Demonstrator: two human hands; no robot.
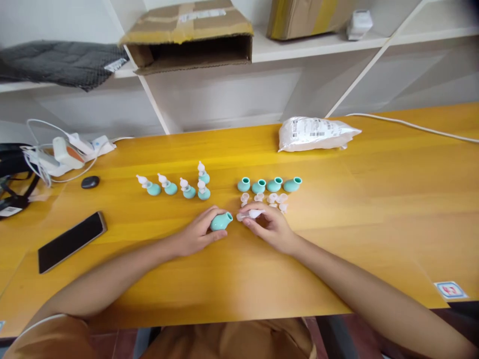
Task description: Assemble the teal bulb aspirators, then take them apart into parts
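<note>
Teal bulb (220, 222), one: gripped in left hand (197, 234); long axis roughly sideways, open neck rightward, slightly away. White nozzle (256, 214), one: pinched by right hand (277, 231), just beside the neck, taper rightward. Desk (239, 286): wood surface extends from hands to near edge.

This place seems to be an office or a similar workroom. It has a long wood-coloured tabletop (374, 234), behind which white shelves (262, 54) carry cardboard boxes (190, 31). White power plugs (67, 153) with cables and a printed sticker (451, 289) also suggest this.
</note>
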